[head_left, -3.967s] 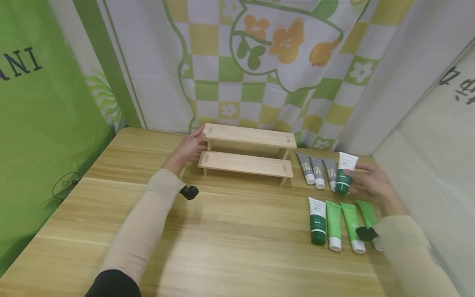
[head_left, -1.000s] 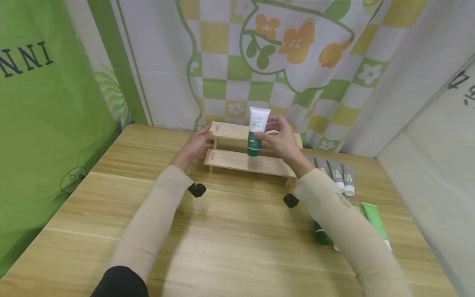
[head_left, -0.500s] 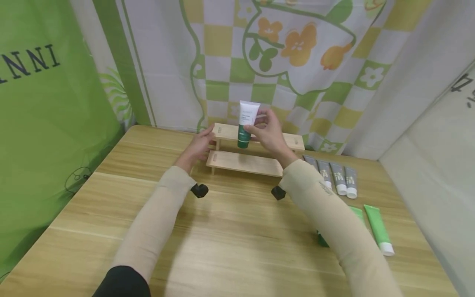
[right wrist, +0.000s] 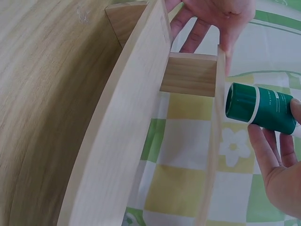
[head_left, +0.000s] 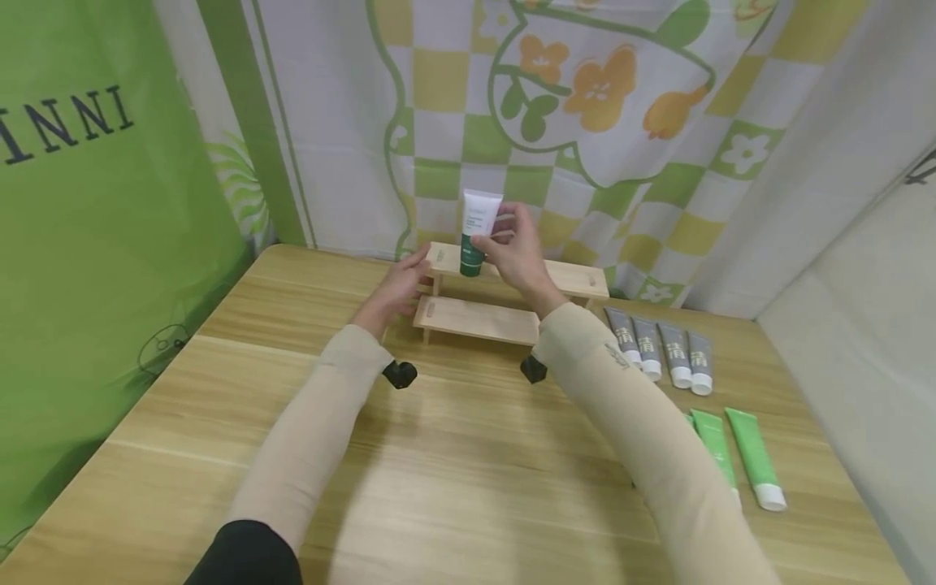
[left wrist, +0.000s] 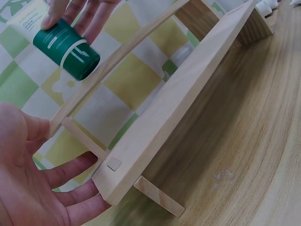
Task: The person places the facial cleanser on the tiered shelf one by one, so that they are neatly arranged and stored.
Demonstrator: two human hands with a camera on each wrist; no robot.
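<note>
A two-tier wooden rack (head_left: 483,319) stands at the back of the table. My left hand (head_left: 398,290) touches its left end; in the left wrist view the thumb meets the upper shelf (left wrist: 127,52) and the fairly straight fingers rest against the lower shelf's end. My right hand (head_left: 517,250) pinches a white and dark green squeeze tube (head_left: 478,219) between thumb and fingers. The tube is nearly upright, cap down, over the left part of the upper shelf. In the right wrist view its green cap (right wrist: 242,102) is close to that shelf; contact cannot be told.
Several grey tubes (head_left: 676,353) lie in a row right of the rack. Nearer the front right lie bright green tubes (head_left: 753,451), partly hidden by the right sleeve (head_left: 643,431). A checked curtain (head_left: 483,146) hangs behind the table (head_left: 453,487).
My right hand has carried the white and dark green tube from beside the grey tubes to above the rack, lately further left and back. My left hand stays on the rack's left end.
</note>
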